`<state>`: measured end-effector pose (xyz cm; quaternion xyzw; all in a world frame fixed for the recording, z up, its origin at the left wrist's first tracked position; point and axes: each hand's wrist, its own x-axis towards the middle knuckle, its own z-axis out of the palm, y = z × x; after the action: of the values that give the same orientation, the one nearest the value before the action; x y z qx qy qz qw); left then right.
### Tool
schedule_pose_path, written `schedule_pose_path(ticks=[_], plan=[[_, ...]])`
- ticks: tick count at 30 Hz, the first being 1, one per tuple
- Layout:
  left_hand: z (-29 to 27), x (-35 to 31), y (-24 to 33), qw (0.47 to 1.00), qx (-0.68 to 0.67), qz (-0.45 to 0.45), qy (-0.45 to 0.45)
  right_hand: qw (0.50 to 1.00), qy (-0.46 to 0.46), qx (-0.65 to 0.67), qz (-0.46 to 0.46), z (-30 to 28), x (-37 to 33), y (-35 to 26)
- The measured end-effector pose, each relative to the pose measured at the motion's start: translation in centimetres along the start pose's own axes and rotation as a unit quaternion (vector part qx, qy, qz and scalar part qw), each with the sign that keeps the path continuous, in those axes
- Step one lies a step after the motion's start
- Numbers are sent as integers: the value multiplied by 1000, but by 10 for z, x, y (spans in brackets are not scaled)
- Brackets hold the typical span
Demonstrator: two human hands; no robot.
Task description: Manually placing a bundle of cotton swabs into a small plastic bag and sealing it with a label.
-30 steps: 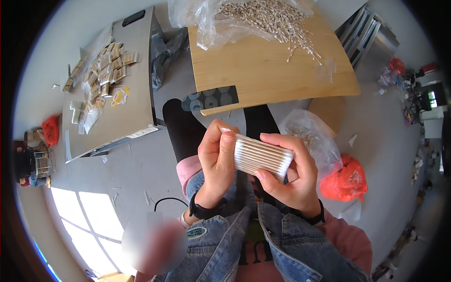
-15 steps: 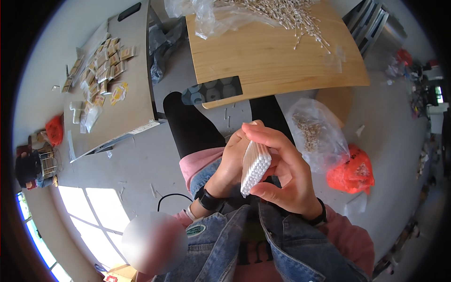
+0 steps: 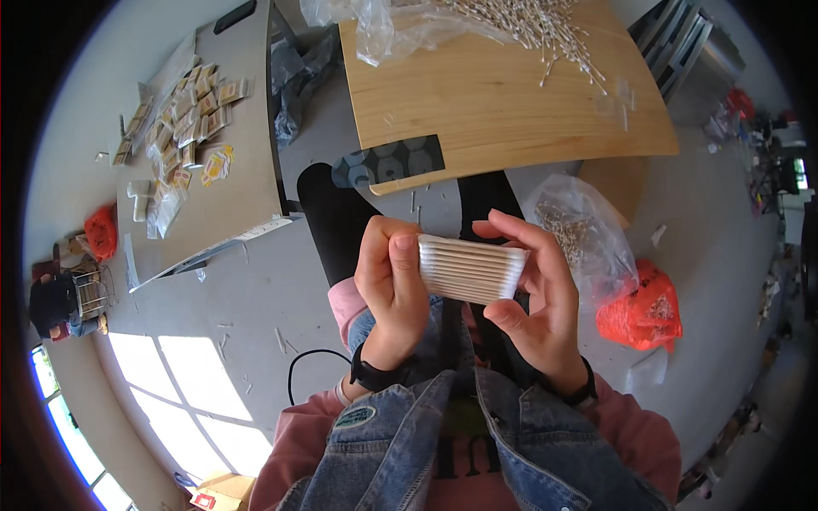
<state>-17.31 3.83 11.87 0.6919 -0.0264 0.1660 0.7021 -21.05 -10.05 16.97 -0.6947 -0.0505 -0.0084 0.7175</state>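
A flat bundle of cotton swabs (image 3: 471,267) lies level between my hands, its wooden sticks running left to right and white cotton tips at both ends. What looks like thin clear film shows along its edges. My left hand (image 3: 390,277) pinches the bundle's left end, thumb on the front and fingers curled. At the other end my right hand (image 3: 550,298) is held with thumb and fingers spread around the tips. Its thumb lies close to the lower right corner; whether it touches is hard to tell.
A wooden table (image 3: 511,111) ahead bears a heap of loose swabs (image 3: 545,30) and clear plastic. The grey table (image 3: 230,179) at left holds many small packs (image 3: 187,111). Right of my legs are a clear bag of swabs (image 3: 588,238) and a red bag (image 3: 643,307).
The bundle has turned from end-on, tips toward me, to lying crosswise with its sticks' sides showing. My left hand has moved left to pinch its end; my right hand has opened a little.
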Motion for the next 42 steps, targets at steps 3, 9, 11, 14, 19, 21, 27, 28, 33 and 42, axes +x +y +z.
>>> schedule_pose_path(ticks=[3,9,11,14,19,21,27,28,33,42], plan=[[-1,-11,7,995,-29,70,-70,997,53,44,-41,4,-3,21],[5,-9,26,969,-112,100,-194,962,141,233,-34,3,3,44],[6,-8,32,964,-90,97,-232,944,148,294,-22,1,5,50],[8,-7,34,961,-22,118,-250,914,121,387,-10,0,9,50],[14,1,36,968,22,178,-173,943,137,304,-18,0,16,52],[18,9,26,963,67,209,-159,988,146,50,-30,-13,24,63],[40,59,-29,934,187,265,-148,990,125,64,31,-42,58,65],[46,64,-39,934,189,264,-149,988,96,118,33,-44,68,67],[67,77,-86,983,72,50,-159,965,83,232,87,-54,108,120],[75,77,-128,980,-32,-128,-147,941,87,296,142,-68,118,153]])
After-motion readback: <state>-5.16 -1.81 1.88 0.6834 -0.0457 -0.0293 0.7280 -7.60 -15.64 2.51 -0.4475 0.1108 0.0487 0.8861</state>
